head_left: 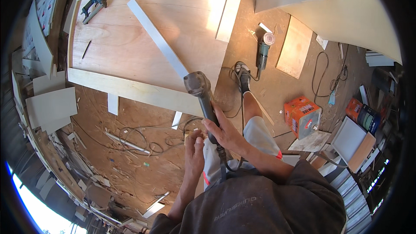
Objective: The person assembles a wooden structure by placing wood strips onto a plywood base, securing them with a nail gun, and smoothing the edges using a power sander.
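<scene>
Head view, items counted at frame centre and around it:

- Right hand, one: centre of frame, fingers wrapped tight round the handle of the power tool.
- Power tool, one: dark grey, long body, blunt head up toward the panel, cord trailing down past the wrist.
- Left hand, one: just left of the right hand and below it, fingers curled in toward the thumb; something small and pale seems pinched at the fingertips, too small to tell what.
- Plywood panel, one: large, upper left of frame, lying flat on the floor with a pale wooden frame along its edges.
- White strip, one: lies diagonally across the panel, running from upper left toward the tool's head.
- Nail gun, one: on the panel's upper left corner.
- Angle grinder, one: on the floor, upper middle right, well apart from the hands.
- Orange box, one: right of centre on the floor.
- Small board, one: pale plywood, right of the grinder.
- Grey offcuts, several: stacked at the left edge.
- Cables, loose loops on the floor, lower left of the hands among wood scraps.
</scene>
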Tool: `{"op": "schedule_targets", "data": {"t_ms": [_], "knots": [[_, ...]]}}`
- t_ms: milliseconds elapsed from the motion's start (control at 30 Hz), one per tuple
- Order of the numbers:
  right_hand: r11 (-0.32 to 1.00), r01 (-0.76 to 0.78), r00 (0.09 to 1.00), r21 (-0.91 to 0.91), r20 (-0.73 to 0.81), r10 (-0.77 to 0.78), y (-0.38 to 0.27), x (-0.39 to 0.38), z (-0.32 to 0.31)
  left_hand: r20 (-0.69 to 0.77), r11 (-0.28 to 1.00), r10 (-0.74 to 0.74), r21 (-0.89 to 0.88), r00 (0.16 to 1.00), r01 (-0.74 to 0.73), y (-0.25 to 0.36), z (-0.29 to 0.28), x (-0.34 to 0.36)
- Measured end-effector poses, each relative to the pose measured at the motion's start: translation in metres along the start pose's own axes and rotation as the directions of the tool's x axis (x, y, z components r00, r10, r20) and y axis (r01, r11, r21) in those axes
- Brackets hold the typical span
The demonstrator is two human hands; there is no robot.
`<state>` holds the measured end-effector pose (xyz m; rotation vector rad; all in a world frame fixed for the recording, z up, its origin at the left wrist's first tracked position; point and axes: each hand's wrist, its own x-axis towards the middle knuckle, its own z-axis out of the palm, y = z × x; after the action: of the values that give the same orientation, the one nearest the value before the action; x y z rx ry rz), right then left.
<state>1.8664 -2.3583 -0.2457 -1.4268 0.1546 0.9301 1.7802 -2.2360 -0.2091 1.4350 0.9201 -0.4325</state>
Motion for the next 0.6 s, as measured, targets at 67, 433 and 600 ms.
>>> {"op": "schedule_targets", "data": {"t_ms": [67, 433, 600], "knots": [[0.95, 0.213, 0.977, -0.229, 0.067, -0.203, -0.007, -0.013, 0.021, -0.031, 0.974, -0.057, -0.222, 0.998, 0.049, 0.01, -0.016, 0.008], [0.757, 0.504, 0.864, -0.415, 0.239, -0.444, 0.025, -0.076, 0.071, -0.142, 0.496, -0.189, -0.868, 0.972, -0.031, -0.025, -0.074, -0.004], [0.827, 0.128, 0.947, -0.548, 0.316, 0.062, 0.012, -0.087, 0.049, -0.288, 0.526, -0.152, -0.834, 0.946, -0.169, -0.012, -0.076, -0.004]]}}
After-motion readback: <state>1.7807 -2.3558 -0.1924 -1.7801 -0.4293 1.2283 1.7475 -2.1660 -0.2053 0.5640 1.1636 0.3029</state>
